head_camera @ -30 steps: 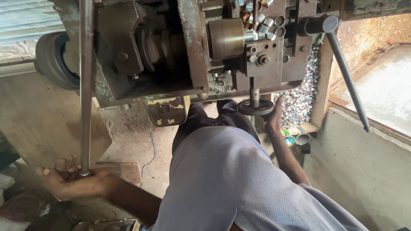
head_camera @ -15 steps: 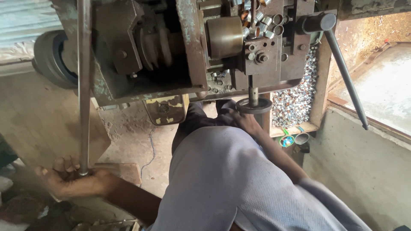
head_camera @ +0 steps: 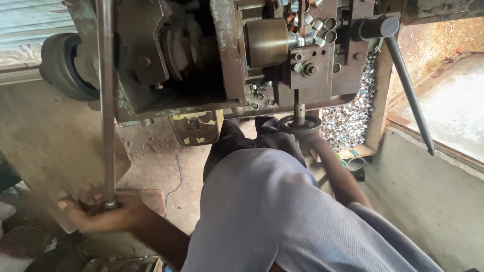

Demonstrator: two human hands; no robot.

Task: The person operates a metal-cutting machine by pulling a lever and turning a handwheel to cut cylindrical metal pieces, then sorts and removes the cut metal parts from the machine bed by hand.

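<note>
The left hand (head_camera: pixel 103 214) is gripping the lower end of a long steel bar (head_camera: pixel 106 100), fingers wrapped closed around it low at the left of the view. The bar is running straight up from the fist, past the left side of a heavy machine (head_camera: pixel 201 60), and out of the top of the frame. It is looking slim, round and dull grey, with a worn sheen along its length.

The right hand (head_camera: pixel 307 136) is reaching up under the machine and resting on a small dark handwheel (head_camera: pixel 300 123) that is sitting on a short vertical shaft; the fingers are curling over its rim, though how tightly they are closing I cannot tell.

The machine's body is showing rusty brown metal with patches of flaking green paint, a brass-coloured cylinder (head_camera: pixel 267 43) near its middle and 1 black wheel (head_camera: pixel 63 65) at its left. A long dark lever (head_camera: pixel 408 88) is slanting down at the right. A heap of small shiny metal rings (head_camera: pixel 348 118) is lying behind the handwheel, just beside it. The person's grey shirt (head_camera: pixel 272 216) is filling the lower middle.
</note>
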